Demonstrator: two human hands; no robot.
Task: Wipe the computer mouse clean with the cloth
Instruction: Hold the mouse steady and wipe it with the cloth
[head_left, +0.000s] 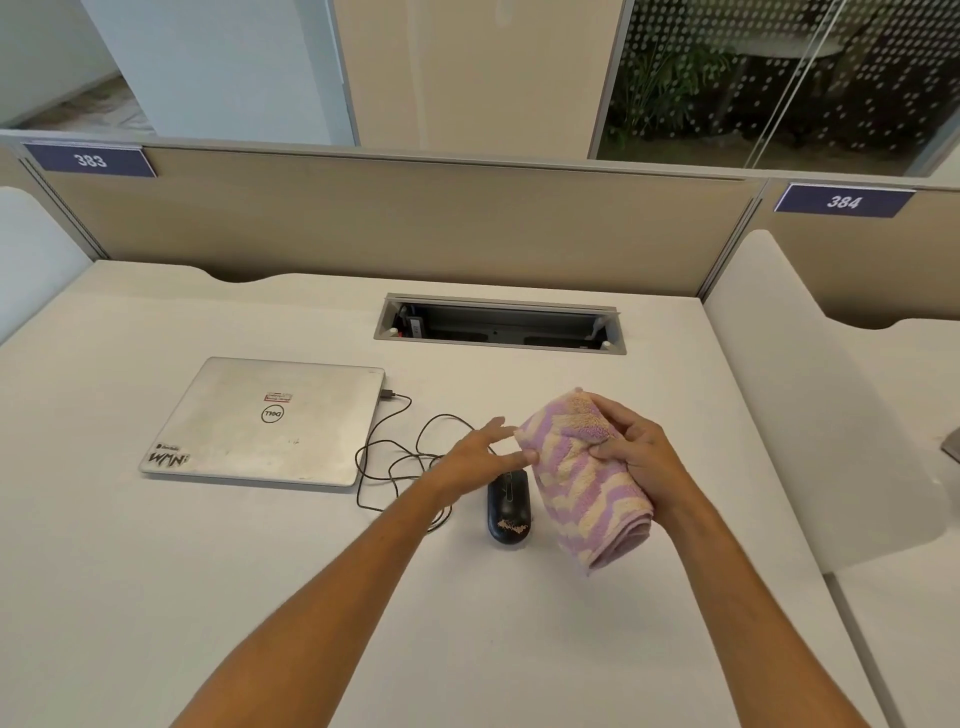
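A black wired computer mouse (509, 512) lies on the white desk (208, 571), with pale crumbs or dust on its near end. A folded cloth (582, 488) with purple and cream zigzag stripes hangs in the air just right of the mouse, and my right hand (636, 447) grips it from the right side. My left hand (480, 454) hovers above the far end of the mouse, fingers spread, with fingertips touching the cloth's left edge. The cloth does not touch the mouse.
A closed silver laptop (270, 421) lies to the left, with the mouse's black cable (395, 452) looping to its port. An open cable tray (498, 325) is set into the desk behind. Beige partitions stand at the back, and a white divider (769, 389) on the right.
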